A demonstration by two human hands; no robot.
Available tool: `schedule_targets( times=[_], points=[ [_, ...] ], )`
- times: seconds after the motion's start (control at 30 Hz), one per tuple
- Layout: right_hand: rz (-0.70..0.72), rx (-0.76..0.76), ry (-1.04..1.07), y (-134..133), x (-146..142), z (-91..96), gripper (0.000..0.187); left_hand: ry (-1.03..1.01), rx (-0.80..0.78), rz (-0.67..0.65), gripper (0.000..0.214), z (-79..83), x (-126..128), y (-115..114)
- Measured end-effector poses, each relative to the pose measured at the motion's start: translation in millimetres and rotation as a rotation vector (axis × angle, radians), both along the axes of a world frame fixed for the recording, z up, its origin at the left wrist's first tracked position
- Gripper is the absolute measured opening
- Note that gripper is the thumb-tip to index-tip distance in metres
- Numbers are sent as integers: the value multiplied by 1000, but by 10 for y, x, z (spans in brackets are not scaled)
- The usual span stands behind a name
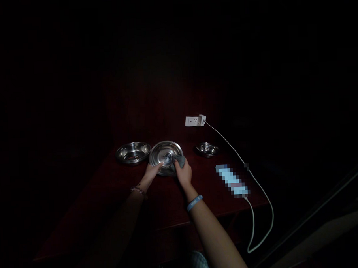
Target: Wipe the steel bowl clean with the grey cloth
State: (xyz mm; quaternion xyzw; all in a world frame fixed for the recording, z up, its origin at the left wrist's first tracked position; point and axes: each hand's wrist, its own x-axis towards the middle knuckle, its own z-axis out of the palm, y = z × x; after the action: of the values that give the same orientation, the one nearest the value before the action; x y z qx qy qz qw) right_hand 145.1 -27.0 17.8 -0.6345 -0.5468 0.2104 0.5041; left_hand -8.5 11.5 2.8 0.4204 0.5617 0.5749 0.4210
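Note:
A round steel plate (164, 152) stands tilted toward me on the dark red table (116, 200). My left hand (152, 172) grips its lower left rim. My right hand (183, 173) is closed on a grey cloth (179, 161) and presses it against the plate's lower right face. A bead bracelet sits on my left wrist and a blue band on my right wrist.
A steel bowl (132, 152) rests left of the plate, and a smaller steel bowl (207, 149) to its right. A lit phone (232, 181) lies at the right, its white cable (258, 182) running to a wall socket (195, 120). The surroundings are dark.

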Motion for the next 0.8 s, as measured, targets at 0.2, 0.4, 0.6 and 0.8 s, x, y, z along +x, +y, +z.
schedule_targets(
  times=[0.2, 0.4, 0.6, 0.8],
  points=[
    [11, 5, 10, -3, -1, 3, 23, 18, 17, 2, 35, 18, -11, -3],
    [9, 18, 7, 0, -5, -10, 22, 38, 30, 9, 38, 7, -22, 22],
    [24, 18, 4, 1, -5, -11, 21, 9, 35, 15, 36, 36, 0, -10],
    [12, -4, -10, -6, -5, 8, 24, 2, 15, 13, 32, 33, 1, -13]
  ],
)
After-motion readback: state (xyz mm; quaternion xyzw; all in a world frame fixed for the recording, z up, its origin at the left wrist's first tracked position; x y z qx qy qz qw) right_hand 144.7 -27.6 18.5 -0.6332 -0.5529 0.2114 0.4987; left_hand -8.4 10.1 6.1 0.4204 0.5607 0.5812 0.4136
